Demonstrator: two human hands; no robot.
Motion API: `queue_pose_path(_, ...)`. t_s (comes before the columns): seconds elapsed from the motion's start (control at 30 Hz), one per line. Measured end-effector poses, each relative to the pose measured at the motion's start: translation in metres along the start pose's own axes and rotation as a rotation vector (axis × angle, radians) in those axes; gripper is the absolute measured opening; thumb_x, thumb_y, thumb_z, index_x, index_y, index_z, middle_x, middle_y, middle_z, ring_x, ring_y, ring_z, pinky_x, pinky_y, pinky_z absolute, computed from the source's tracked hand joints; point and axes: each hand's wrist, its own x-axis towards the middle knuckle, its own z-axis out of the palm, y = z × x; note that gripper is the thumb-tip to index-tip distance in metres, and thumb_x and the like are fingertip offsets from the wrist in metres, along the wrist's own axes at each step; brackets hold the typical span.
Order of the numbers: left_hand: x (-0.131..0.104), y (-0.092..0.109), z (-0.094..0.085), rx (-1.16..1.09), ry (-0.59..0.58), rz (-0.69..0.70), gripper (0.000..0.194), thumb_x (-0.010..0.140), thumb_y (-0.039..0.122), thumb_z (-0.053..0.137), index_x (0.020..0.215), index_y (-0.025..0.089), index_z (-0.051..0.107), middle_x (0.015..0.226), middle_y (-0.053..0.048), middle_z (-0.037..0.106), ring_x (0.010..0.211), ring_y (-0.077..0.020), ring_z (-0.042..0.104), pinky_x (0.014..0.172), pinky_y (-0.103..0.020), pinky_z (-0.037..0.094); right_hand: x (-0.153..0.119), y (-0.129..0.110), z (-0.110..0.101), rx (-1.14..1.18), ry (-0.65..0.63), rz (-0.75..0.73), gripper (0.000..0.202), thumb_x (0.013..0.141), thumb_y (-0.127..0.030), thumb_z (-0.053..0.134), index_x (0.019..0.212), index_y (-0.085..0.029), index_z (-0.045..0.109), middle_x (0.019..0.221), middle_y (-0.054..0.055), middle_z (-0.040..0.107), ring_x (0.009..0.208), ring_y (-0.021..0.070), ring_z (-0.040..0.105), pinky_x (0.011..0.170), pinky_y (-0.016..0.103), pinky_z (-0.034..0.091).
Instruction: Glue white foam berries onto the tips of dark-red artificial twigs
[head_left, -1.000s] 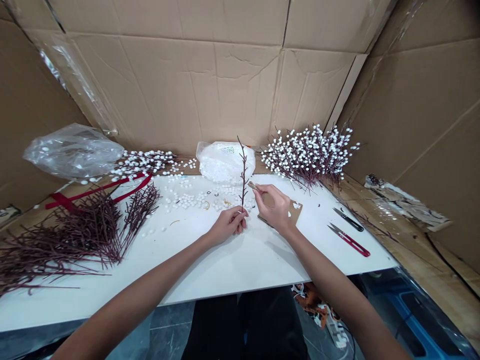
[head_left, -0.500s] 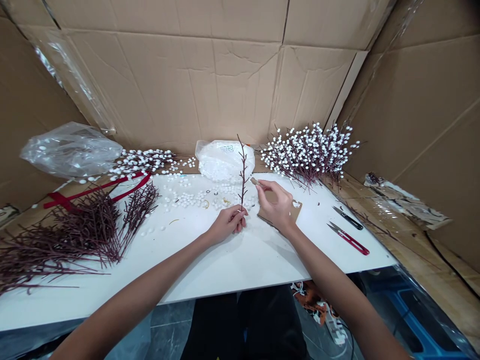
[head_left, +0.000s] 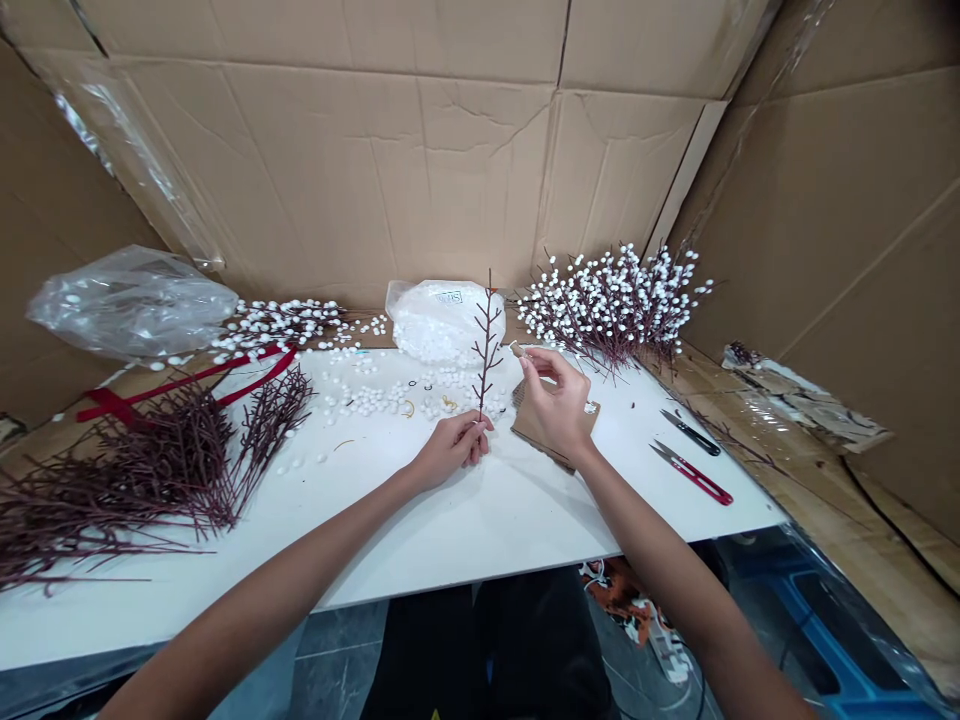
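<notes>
My left hand (head_left: 452, 445) is closed around the lower end of a dark brown artificial twig (head_left: 487, 355), which stands upright with short bare side shoots. My right hand (head_left: 561, 402) pinches a small brown cardboard-like piece (head_left: 518, 349) with a whitish tip, just right of the twig and apart from it. Under the right hand lies a square of brown cardboard (head_left: 541, 436) with a white smear near its edge. Loose white foam berries (head_left: 367, 400) are scattered across the white table (head_left: 420, 540) behind my left hand.
Bare twigs (head_left: 172, 460) are heaped at the left beside a red ribbon (head_left: 255, 370). White-berried branches (head_left: 611, 300) stand at the back right. A clear bag (head_left: 442, 325) holds white berries. Black snips (head_left: 694, 433) and red snips (head_left: 694, 474) lie at the right. Cardboard walls (head_left: 337, 160) enclose the table.
The twig has turned in my left hand, so its side shoots now spread to both sides. My right hand has tilted the small brown piece slightly up and away from the twig.
</notes>
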Motion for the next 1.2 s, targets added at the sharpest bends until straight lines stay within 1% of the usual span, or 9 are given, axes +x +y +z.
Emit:
queue_pose_path(0.2,0.000,0.002,0.001,0.002,-0.005,-0.005,0.028,0.089,0.041,0.040,0.090,0.016,0.053,0.064,0.001,0.057,0.046,-0.0067,0.049,0.043,-0.018,0.038,0.000,0.000,0.001,-0.077,0.012,-0.061,0.017,0.083,-0.028,0.056,0.091,-0.016,0.066,0.080,0.005,0.071,0.070,0.0151,0.065,0.069,0.028,0.053)
queue_pose_path(0.33,0.000,0.002,0.001,0.002,-0.001,-0.007,0.028,0.089,0.041,0.041,0.089,0.016,0.053,0.063,0.001,0.058,0.046,-0.0067,0.049,0.043,-0.018,0.038,-0.001,0.001,0.001,-0.126,-0.094,-0.093,0.017,0.084,-0.028,0.053,0.089,-0.017,0.066,0.075,0.003,0.069,0.066,0.0140,0.064,0.067,0.027,0.052)
queue_pose_path(0.4,0.000,0.002,0.001,0.000,-0.001,-0.006,0.028,0.089,0.041,0.041,0.089,0.016,0.053,0.063,0.001,0.058,0.046,-0.0067,0.049,0.043,-0.018,0.038,-0.001,0.000,0.001,-0.135,-0.109,-0.106,0.017,0.084,-0.028,0.053,0.089,-0.018,0.066,0.073,0.003,0.069,0.065,0.0138,0.063,0.066,0.026,0.052)
queue_pose_path(0.57,0.000,0.001,0.001,-0.002,-0.003,-0.001,0.027,0.089,0.040,0.042,0.089,0.016,0.053,0.063,0.001,0.057,0.046,-0.0066,0.049,0.042,-0.018,0.038,0.000,-0.003,0.000,-0.103,0.024,-0.086,0.016,0.083,-0.028,0.055,0.089,-0.018,0.065,0.077,0.004,0.070,0.067,0.0150,0.065,0.067,0.029,0.054)
queue_pose_path(0.77,-0.001,0.004,0.001,0.011,0.007,-0.003,0.028,0.088,0.041,0.043,0.088,0.016,0.054,0.064,0.001,0.058,0.047,-0.0067,0.049,0.043,-0.018,0.038,0.001,-0.005,-0.003,-0.077,0.060,-0.086,0.017,0.084,-0.028,0.055,0.093,-0.017,0.065,0.082,0.006,0.070,0.068,0.0141,0.064,0.066,0.028,0.054)
queue_pose_path(0.83,-0.001,0.005,0.001,0.016,0.007,-0.005,0.028,0.088,0.042,0.044,0.086,0.016,0.054,0.064,0.000,0.058,0.047,-0.0069,0.049,0.043,-0.018,0.038,0.001,-0.007,-0.004,-0.091,0.087,-0.125,0.016,0.084,-0.026,0.055,0.093,-0.017,0.065,0.081,0.006,0.070,0.068,0.0140,0.063,0.066,0.028,0.053)
queue_pose_path(0.93,-0.002,0.006,0.001,0.022,0.003,-0.002,0.028,0.088,0.043,0.045,0.083,0.016,0.054,0.064,0.000,0.058,0.048,-0.0069,0.049,0.044,-0.018,0.039,0.002,-0.010,-0.006,-0.119,0.106,-0.231,0.014,0.084,-0.021,0.056,0.092,-0.017,0.066,0.080,0.006,0.070,0.067,0.0140,0.063,0.066,0.028,0.053)
queue_pose_path(1.07,-0.001,0.006,0.001,0.027,0.004,0.001,0.028,0.087,0.042,0.046,0.084,0.016,0.054,0.064,0.000,0.058,0.047,-0.0068,0.050,0.044,-0.018,0.039,0.002,-0.012,-0.006,-0.159,0.068,-0.362,0.015,0.084,-0.019,0.055,0.093,-0.018,0.066,0.079,0.006,0.071,0.070,0.0160,0.065,0.068,0.031,0.054)
queue_pose_path(1.2,-0.001,0.006,0.002,0.030,0.005,0.000,0.029,0.087,0.043,0.046,0.085,0.016,0.054,0.063,0.000,0.058,0.047,-0.0071,0.050,0.043,-0.018,0.039,0.000,-0.011,-0.006,-0.150,0.041,-0.429,0.016,0.084,-0.017,0.055,0.095,-0.019,0.066,0.083,0.007,0.072,0.074,0.0168,0.067,0.070,0.032,0.055)
